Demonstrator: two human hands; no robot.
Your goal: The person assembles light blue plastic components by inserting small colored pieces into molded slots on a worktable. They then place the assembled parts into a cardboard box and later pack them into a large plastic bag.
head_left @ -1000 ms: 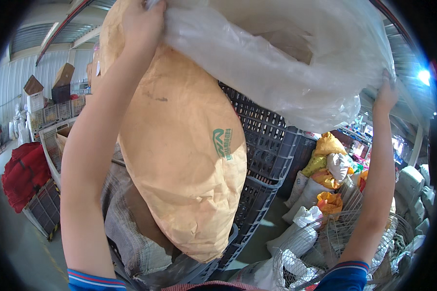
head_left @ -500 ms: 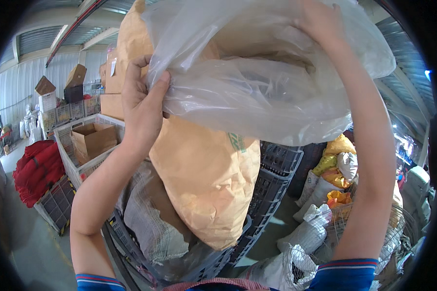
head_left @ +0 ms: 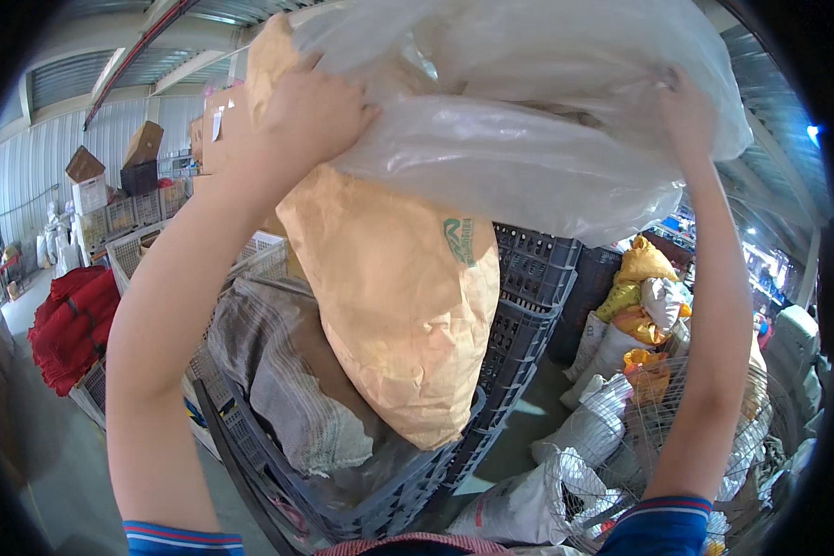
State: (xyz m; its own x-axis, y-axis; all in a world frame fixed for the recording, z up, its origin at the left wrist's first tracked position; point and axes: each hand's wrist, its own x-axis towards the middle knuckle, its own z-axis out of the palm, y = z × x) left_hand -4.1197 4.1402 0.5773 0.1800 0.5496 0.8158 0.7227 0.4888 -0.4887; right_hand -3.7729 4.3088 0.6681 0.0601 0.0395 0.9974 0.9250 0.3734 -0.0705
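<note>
Translucent plastic film (head_left: 528, 153) spreads across the top centre and upper right of the frame, folded around a narrow opening. The tan paper bag (head_left: 408, 306) hangs beneath it through the centre, its bottom end low in the frame; whether it rests on anything is hard to tell. Dark slatted crates (head_left: 530, 301) stand behind it, right of centre, and an open crate (head_left: 389, 510) lies at bottom centre with a grey woven sack (head_left: 292, 380) in it. A red cloth bundle (head_left: 72, 329) sits at the left. Smallest are the hands: the left hand (head_left: 320, 111), at upper left, appears clenched on the film beside the bag's top; the right hand (head_left: 688, 116), at upper right, seems to pinch the film. The step in hand looks like spreading the film's mouth; the next move likely calls for a firm hold on both sides.
</note>
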